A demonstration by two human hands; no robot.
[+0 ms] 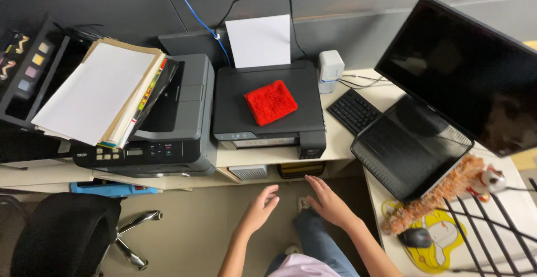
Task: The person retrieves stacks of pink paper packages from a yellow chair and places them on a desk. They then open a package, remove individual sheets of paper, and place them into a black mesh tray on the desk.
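My left hand [260, 209] and my right hand [329, 201] hover empty with fingers spread, just below the front edge of the desk [335, 143]. Straight ahead of them stands a black inkjet printer [268, 109] with a folded red cloth [271, 102] lying on its lid and a white sheet [259, 40] upright in its rear feed. Neither hand touches anything. My legs in blue jeans show below.
A grey laser printer [168, 137] on the left carries a stack of papers and folders [100, 95]. To the right are a keyboard [353, 110], a dark monitor [470, 70], a black pad [408, 148], a plush toy [447, 190] and a mouse [415, 237]. An office chair [67, 235] stands lower left.
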